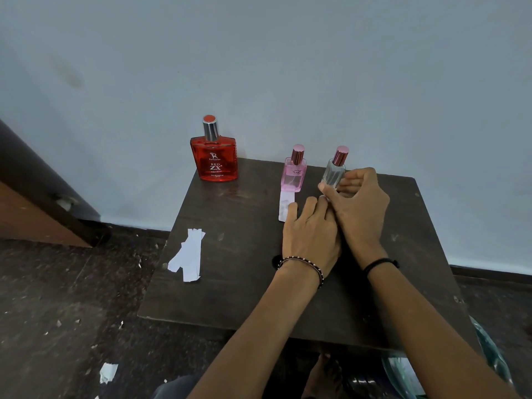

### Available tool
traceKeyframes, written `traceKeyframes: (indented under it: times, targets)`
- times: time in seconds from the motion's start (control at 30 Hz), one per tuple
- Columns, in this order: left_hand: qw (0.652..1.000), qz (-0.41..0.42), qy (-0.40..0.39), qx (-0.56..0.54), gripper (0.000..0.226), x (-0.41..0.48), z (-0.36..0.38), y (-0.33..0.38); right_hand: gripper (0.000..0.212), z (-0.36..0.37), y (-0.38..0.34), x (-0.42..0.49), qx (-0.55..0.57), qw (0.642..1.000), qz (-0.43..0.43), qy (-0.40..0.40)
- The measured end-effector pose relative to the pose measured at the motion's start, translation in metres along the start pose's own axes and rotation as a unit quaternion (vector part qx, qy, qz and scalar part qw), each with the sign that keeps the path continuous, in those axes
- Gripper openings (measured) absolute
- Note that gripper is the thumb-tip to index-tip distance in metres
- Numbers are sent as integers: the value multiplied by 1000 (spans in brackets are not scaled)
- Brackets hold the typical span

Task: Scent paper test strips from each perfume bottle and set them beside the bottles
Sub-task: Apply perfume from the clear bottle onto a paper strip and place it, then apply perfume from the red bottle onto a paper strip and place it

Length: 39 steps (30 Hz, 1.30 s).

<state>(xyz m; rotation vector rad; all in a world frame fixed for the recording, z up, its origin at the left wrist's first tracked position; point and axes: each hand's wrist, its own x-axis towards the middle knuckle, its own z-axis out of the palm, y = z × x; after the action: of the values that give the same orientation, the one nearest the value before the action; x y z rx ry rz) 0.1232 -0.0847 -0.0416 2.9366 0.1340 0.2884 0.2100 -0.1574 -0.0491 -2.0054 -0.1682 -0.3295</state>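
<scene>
Three perfume bottles stand along the far edge of a small dark table [230, 283]: a red bottle [214, 161] at the left, a pink bottle [293, 175] in the middle, and a clear bottle [334, 171] at the right. My right hand [357, 203] grips the clear bottle low on its body, and the bottle tilts slightly. A white paper strip [285, 207] lies on the table touching the front of the pink bottle. My left hand [309, 234] rests palm down beside that strip, with its thumb side tucked under my right hand and hidden.
A loose pile of unused paper strips [187, 254] lies at the table's left front. The wall stands right behind the bottles. Paper scraps [108, 372] litter the dark floor, and a wooden door [37, 197] is at the left.
</scene>
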Motion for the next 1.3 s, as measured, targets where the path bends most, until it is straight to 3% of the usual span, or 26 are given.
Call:
traceKeyframes:
  times: [0.13,0.4,0.57,0.73,0.9,1.07,1.3]
  targets:
    - [1000,-5,16,-15,47,-1,-3,-1,52,-7,-1,-9,0,1000,14,6]
    - [992,-38,106,-53,25,-14,-25,-11,32,-24,-19,-57,-4,1000,27,-8]
    - [983,-92,134,-88,22,-31,-43,-36,31,-16,-43,-92,18,997,20,-76]
    - [965,-183,106,-155,25,-41,-63,-75,26,4,-71,-123,51,986,-7,-162]
    - [932,-265,108,-223,22,-56,-82,-119,29,30,-95,-146,37,957,-73,-277]
    - [881,-340,86,-317,25,-73,-87,-160,54,53,-100,-152,-52,892,-171,-416]
    - [804,-389,66,-445,31,-85,-83,-185,61,53,-95,-145,-107,867,-199,-444]
